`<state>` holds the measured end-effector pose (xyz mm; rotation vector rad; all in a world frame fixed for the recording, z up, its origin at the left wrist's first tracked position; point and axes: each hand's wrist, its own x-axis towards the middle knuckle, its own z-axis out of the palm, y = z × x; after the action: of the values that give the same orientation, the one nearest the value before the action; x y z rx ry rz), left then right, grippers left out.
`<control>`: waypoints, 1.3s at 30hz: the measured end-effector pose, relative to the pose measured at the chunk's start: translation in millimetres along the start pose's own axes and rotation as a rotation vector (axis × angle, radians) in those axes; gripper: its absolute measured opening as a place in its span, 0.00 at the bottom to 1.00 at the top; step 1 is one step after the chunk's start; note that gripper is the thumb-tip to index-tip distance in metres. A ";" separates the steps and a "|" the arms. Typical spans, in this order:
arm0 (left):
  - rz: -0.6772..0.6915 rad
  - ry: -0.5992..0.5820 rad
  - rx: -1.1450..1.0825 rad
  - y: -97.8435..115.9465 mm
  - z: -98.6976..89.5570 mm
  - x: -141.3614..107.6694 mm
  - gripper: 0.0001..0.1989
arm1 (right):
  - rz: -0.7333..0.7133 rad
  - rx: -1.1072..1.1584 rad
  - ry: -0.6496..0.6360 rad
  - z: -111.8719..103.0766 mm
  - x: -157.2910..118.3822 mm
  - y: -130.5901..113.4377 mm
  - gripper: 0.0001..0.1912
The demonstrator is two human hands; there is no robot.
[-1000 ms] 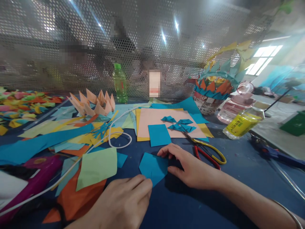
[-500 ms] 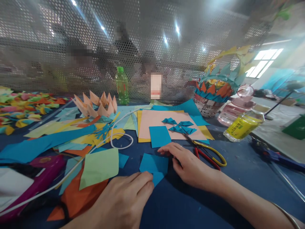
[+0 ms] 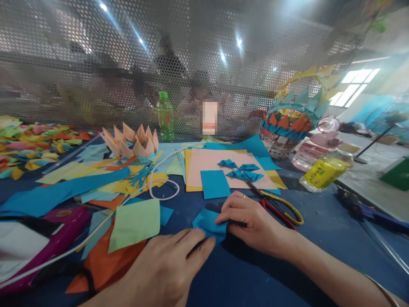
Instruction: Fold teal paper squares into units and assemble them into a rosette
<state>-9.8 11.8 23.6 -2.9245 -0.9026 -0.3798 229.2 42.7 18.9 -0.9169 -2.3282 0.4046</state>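
A piece of blue paper [image 3: 203, 218], partly folded, lies between my two hands near the front of the table. My left hand [image 3: 174, 260] has its thumb and fingers closed on the paper's near left edge. From the right, my right hand [image 3: 251, 219] grips the right edge between thumb and fingers. My fingers hide part of the fold. Just beyond is a flat blue square [image 3: 215, 184], lying partly on a pink sheet [image 3: 204, 160]. Several small folded blue pieces [image 3: 244, 174] rest on that sheet. Scissors [image 3: 277, 200] with yellow and red handles lie beyond my right hand.
A green bottle [image 3: 165, 117], a peach pointed paper ring [image 3: 131, 143] and a paper basket [image 3: 281, 136] stand toward the back. Two more bottles, one with a yellow label [image 3: 327, 170], are at right. A purple device [image 3: 64, 221] and white cord [image 3: 105, 219] lie left.
My right hand has come down onto the blue paper and closed on its right edge. My left thumb has moved right, and the paper is now bent up between both hands.
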 end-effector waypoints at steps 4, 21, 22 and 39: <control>-0.002 -0.015 -0.022 -6.8 7.3 4.4 0.22 | 0.003 -0.047 -0.086 -6.0 0.5 -8.3 0.13; 0.124 0.208 0.010 2.8 0.6 -4.2 0.19 | 0.030 0.297 -0.254 -12.3 3.0 0.1 0.10; 0.126 0.208 0.021 2.9 1.3 -4.4 0.18 | 0.024 0.301 -0.254 -11.9 2.7 0.7 0.08; 0.145 0.257 0.018 6.5 1.1 -3.1 0.27 | 0.212 0.259 -0.328 -8.5 3.8 -12.6 0.07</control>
<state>-8.4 4.9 21.9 -2.8140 -0.6516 -0.7114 225.9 36.9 33.0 -1.0325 -2.3935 0.9861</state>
